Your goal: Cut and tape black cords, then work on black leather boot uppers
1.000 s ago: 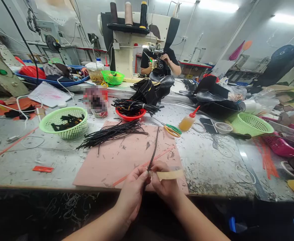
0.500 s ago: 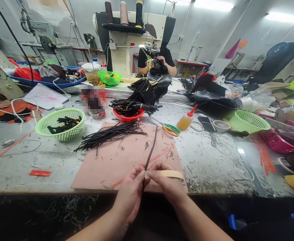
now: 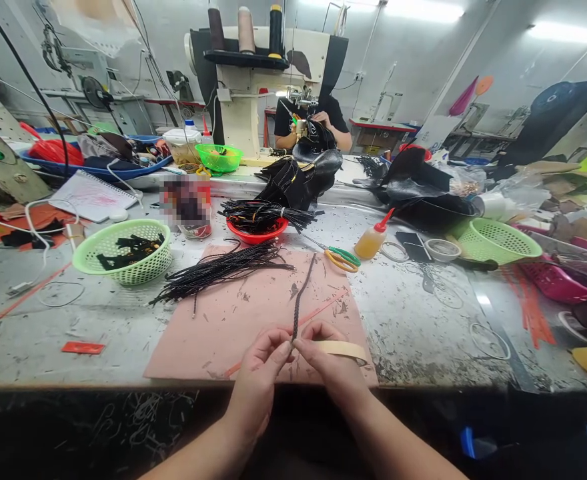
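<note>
While both hands pinch it, left hand and right hand closed on braided black cord, tan tape strip under right fingers, pink mat beneath, cord bundle beyond left, scissors ahead.

Three green baskets, perhaps more; one scissors.

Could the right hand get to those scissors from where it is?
Probably yes. The scissors lie in the open just past the pink mat, nothing between. But the right hand holds tape and cord.
</note>
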`<state>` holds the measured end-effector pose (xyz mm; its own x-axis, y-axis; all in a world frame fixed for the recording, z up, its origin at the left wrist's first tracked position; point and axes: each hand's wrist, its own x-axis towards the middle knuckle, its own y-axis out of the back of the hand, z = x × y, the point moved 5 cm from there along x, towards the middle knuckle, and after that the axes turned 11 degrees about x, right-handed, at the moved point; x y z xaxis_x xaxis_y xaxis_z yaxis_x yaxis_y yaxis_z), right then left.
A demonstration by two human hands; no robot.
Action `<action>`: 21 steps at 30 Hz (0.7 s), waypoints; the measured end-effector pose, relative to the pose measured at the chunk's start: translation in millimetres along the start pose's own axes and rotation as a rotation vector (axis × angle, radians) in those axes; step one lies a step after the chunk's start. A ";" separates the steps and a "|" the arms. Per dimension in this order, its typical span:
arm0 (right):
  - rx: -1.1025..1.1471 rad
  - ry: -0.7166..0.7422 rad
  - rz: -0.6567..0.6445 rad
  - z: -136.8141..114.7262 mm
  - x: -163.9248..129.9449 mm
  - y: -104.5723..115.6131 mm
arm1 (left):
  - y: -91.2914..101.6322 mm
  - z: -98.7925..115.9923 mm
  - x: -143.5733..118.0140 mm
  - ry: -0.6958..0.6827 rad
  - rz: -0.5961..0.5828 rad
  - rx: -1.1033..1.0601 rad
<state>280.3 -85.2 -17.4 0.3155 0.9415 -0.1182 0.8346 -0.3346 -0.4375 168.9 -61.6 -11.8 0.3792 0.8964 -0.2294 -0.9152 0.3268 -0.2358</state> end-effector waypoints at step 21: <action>-0.294 0.282 -0.323 -25.5 0.7 -5.5 | -2.8 7.1 -3.9 0.133 -0.116 -0.005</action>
<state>287.5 -83.6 7.6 0.0963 0.9650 0.2441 0.9883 -0.0635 -0.1386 168.9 -63.9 -3.5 0.4975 0.8050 -0.3231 -0.8635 0.4242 -0.2728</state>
